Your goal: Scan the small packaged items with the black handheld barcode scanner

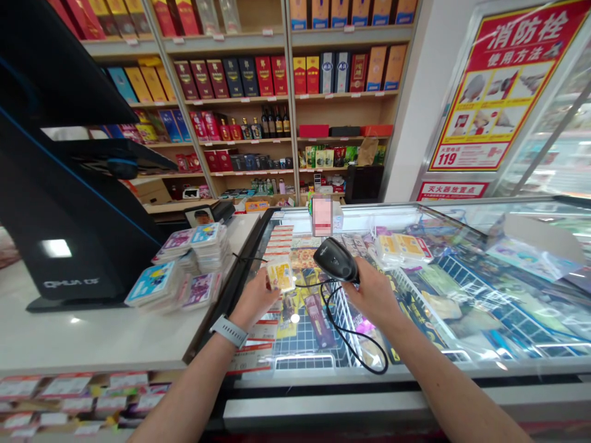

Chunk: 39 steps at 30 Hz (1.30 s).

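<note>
Left fingers (261,282), nearly closed, pinch the yellow pack (280,275) at 9 o'clock from the black scanner (333,258). Right fingers (367,274) curl round the scanner; its loopy cord (386,363) could snag.

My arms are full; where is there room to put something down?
The white counter is bare between the stacked packs and its near edge. The glass top looks free between the yellow packs and the large box. It's crowded around the scanner, looped cable, left hand and right hand, and beside the black stand.
</note>
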Tool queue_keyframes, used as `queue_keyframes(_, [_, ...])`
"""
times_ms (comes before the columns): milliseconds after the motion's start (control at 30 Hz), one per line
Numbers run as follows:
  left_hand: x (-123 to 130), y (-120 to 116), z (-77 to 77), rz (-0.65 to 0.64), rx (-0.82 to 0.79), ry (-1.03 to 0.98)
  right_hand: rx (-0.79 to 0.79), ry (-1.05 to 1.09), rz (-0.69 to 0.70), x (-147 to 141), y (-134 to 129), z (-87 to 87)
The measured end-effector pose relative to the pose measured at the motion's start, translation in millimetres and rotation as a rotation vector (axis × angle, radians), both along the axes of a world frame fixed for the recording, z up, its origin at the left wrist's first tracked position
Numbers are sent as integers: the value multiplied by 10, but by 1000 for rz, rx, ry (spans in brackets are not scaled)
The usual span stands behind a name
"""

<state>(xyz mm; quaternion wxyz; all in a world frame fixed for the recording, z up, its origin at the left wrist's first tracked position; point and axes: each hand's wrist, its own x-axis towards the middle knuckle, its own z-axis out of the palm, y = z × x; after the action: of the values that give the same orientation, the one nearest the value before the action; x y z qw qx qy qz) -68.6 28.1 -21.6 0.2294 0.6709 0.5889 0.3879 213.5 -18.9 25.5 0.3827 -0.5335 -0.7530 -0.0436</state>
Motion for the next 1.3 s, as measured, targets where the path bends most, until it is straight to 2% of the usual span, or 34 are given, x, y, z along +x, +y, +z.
queue_keyframes(100, [-10, 4, -24, -39, -55, 78, -11, -6, -9, 0, 0, 4])
queue_keyframes(233, [-6, -23, 25, -27, -51, 93, -25, 0, -17, 0, 1, 3])
queue_keyframes(500, [-32, 14, 52, -32, 53, -125, -25, -9, -12, 4, 7, -9])
queue_keyframes(667, [-44, 7, 58, 28, 95, -49, -13, -16, -17, 3, 10, -12])
queue_keyframes(867, [-14, -57, 139, 54, -18, 111, 7, -19, -12, 1, 15, -20])
queue_keyframes(1000, [5, -86, 181, 46, -38, 129, 7, -27, -15, 2, 16, -27])
queue_keyframes(1167, [-16, -31, 96, 26, -7, 88, 12, -31, -17, -4, 8, -19])
queue_keyframes(1300, [-56, 41, -19, -4, 10, -48, -1, -26, -14, -4, 4, -18])
